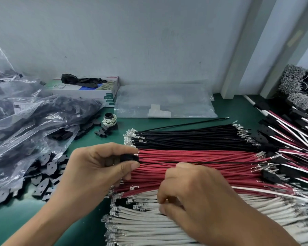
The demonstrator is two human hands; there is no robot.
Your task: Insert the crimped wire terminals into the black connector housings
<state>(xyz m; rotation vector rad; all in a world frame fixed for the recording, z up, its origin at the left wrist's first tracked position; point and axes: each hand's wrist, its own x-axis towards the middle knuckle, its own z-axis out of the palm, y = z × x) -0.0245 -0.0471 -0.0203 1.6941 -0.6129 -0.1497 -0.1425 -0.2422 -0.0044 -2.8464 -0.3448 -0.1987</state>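
Bare green desk (89, 226) lies open at the near left and in a strip before the clear bag (164, 102). Wire bundles (194, 157) cover the centre and right. Bagged housings (30, 118) and loose housings (43, 181) block the left; the far right appears fully crowded.

Table mat (185, 119) dark green. On it, black wires (194, 137) farthest back; red wires (194, 157) just in front; white wires (146, 226) nearest. Terminals (130, 137) silver. Connector housings (46, 167) at mat's left black, beside clear bags (25, 112). Finished harnesses (292, 125) at mat's right: red and white wires, black housings. Box (89, 89) at mat's back white with teal marks.
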